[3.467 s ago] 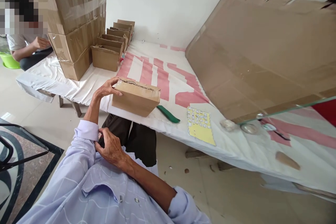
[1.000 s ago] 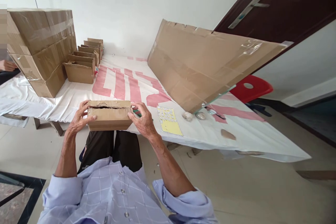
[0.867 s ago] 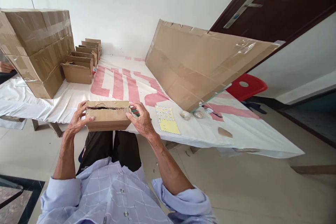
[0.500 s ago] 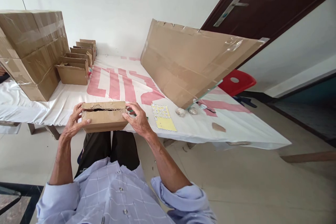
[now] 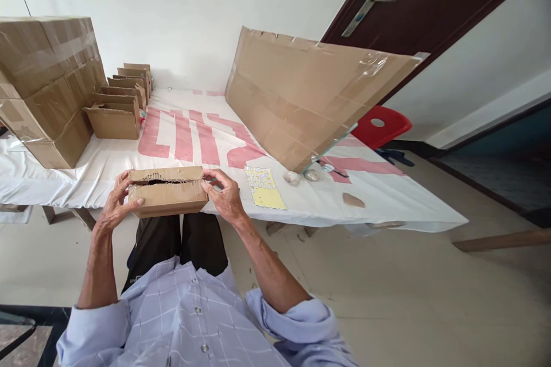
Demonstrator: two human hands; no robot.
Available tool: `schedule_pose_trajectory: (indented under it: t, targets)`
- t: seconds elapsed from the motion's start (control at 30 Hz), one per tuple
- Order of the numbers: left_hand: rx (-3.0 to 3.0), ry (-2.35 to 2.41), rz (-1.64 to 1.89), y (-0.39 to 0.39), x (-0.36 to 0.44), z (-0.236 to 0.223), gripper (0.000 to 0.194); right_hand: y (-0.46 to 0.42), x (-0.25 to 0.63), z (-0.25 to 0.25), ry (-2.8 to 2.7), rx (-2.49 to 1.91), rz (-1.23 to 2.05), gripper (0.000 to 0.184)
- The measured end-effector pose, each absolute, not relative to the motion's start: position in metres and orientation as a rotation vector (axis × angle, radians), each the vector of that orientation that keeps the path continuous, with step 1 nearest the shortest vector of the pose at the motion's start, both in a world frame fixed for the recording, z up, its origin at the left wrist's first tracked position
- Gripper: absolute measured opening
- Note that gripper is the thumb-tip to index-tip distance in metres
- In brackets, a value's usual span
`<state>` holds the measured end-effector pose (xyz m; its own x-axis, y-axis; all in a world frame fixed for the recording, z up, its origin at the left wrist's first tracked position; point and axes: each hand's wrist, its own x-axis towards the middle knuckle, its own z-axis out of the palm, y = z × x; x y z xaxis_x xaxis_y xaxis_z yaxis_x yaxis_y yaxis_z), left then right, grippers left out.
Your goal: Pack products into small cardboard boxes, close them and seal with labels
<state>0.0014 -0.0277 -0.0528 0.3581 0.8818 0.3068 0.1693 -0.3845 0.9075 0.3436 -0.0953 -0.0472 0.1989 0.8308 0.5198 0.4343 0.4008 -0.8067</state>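
A small brown cardboard box is at the near edge of the table, just above my lap. Along its top runs a ragged, dark gap between the flaps. My left hand grips the box's left end, thumb on the front face. At the opposite end, my right hand clasps the corner, with thumb and fingers near the end of the gap. What lies inside the box cannot be made out. To the right of my right hand lies a yellow sheet with several small white pieces on its upper part.
Several small open cardboard boxes stand in a row before a wall of large taped cartons. A big cardboard panel leans at the right. Near its foot are tape rolls, scissors and a cardboard scrap.
The view has shifted slightly, so the table's things appear a little further left. Both hands keep their hold on the box, which looks nearly the same.
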Motion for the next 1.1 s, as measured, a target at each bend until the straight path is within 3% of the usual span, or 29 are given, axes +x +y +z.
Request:
schedule_pose_trajectory:
  t: [0.7,1.1]
  targets:
    - [1.783,0.909,1.075,-0.032,-0.007,-0.044,0.065,-0.098,0.335,-0.046,-1.22,-1.099,0.772,0.04]
    - [1.758,0.921,1.088,-0.033,-0.009,-0.044,0.062,-0.109,0.32,-0.041,-1.368,-1.113,0.491,0.043]
